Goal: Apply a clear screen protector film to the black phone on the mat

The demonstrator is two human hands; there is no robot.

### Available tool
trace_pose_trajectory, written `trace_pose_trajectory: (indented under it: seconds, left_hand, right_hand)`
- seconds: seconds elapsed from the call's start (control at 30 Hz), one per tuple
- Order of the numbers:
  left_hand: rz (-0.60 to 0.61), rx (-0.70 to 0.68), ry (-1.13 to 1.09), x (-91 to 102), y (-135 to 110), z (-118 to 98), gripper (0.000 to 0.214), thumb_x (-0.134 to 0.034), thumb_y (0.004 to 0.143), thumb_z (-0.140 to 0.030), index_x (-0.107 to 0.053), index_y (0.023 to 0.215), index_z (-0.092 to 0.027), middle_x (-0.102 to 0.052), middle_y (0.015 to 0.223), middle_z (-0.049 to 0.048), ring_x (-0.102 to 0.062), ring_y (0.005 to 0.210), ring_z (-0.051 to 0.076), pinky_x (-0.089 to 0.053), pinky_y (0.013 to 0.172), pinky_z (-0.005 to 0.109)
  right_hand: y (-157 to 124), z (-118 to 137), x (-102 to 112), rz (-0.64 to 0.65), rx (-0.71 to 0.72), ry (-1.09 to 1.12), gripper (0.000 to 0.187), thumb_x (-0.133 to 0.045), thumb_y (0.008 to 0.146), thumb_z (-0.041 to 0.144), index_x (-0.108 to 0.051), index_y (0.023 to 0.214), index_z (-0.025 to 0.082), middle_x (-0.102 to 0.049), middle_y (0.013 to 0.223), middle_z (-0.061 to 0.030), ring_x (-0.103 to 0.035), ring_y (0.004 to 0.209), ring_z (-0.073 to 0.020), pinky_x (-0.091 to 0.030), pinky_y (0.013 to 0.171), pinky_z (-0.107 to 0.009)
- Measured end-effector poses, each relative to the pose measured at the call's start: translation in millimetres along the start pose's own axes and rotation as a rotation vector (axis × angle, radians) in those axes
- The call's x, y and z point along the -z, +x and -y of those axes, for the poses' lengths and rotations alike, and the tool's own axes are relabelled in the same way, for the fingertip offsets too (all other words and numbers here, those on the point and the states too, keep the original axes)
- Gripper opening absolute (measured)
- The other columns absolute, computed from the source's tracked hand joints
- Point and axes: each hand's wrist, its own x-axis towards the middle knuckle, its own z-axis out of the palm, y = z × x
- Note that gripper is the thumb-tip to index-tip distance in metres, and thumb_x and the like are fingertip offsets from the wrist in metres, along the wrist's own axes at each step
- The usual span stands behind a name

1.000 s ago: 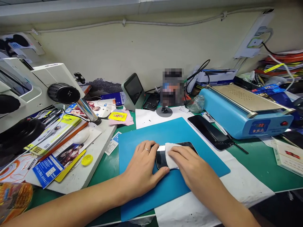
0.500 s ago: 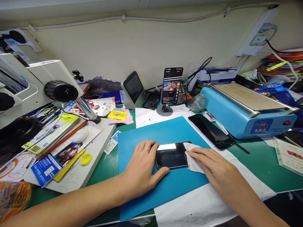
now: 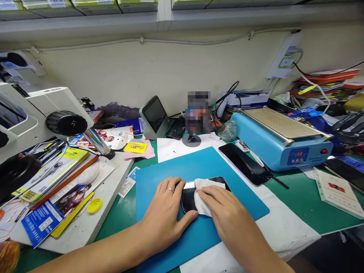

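A black phone [image 3: 188, 198] lies screen up on a blue mat [image 3: 182, 163] at the middle of the bench. My left hand [image 3: 165, 212] clasps the phone's left end, thumb along its near edge and fingers over the far edge. My right hand [image 3: 224, 216] presses a white cloth [image 3: 202, 197] flat on the screen, covering most of the phone's right part.
A second dark phone [image 3: 244, 163] lies right of the mat, beside a blue heating machine [image 3: 281, 138]. A phone on a stand [image 3: 196, 113] and a small grey screen [image 3: 153, 115] stand at the back. A microscope [image 3: 42, 113] with booklets and a yellow cap [image 3: 94, 205] fills the left.
My right hand slid the cloth from the phone's left part out past its right end, then back left over the screen. The left hand stayed on the phone. The camera tilted up a little.
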Motion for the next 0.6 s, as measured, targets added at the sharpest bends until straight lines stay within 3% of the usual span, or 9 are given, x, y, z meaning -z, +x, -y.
trace_pose_trajectory:
  seconds: [0.13,0.27,0.43,0.6]
  left_hand:
    - [-0.02,-0.012,-0.008,-0.7,0.2,-0.7,0.05,-0.065,0.095,-0.039,-0.045,0.136,-0.018,-0.053,0.131,0.0129,-0.048,0.122,0.034,-0.044,0.104,0.053]
    - [-0.02,-0.013,0.001,-1.1,0.2,-0.5,0.051,-0.064,0.095,-0.038,-0.043,0.138,-0.018,-0.052,0.132,0.0132,-0.047,0.122,0.034,-0.043,0.105,0.054]
    - [-0.009,-0.002,0.011,-0.6,0.1,0.9,0.052,-0.064,0.095,-0.04,-0.044,0.138,-0.017,-0.051,0.135,0.0139,-0.047,0.123,0.034,-0.043,0.105,0.055]
    - [0.013,0.008,0.025,0.4,-0.1,1.6,0.054,-0.062,0.096,-0.043,-0.045,0.138,-0.015,-0.05,0.138,0.0145,-0.043,0.128,0.036,-0.041,0.108,0.056]
  right_hand:
    - [3.9,12.9,-3.9,-0.036,0.043,0.039,0.039,-0.038,0.098,0.007,-0.072,0.113,0.018,-0.076,0.106,-0.0076,-0.07,0.1,-0.0199,-0.056,0.086,-0.033]
    - [-2.7,10.2,-0.7,-0.069,0.136,0.003,0.04,-0.038,0.098,0.005,-0.071,0.114,0.021,-0.077,0.111,-0.0031,-0.07,0.106,-0.018,-0.051,0.098,-0.036]
    - [-25.1,-20.9,14.5,-0.044,0.216,-0.112,0.059,-0.032,0.085,-0.009,-0.069,0.118,0.024,-0.074,0.124,0.001,-0.068,0.114,-0.0137,-0.042,0.105,-0.035]
    - [-40.4,-48.7,26.5,-0.028,0.208,-0.217,0.058,-0.033,0.086,-0.007,-0.065,0.126,0.02,-0.072,0.128,-0.003,-0.068,0.116,-0.0151,-0.041,0.107,-0.034]
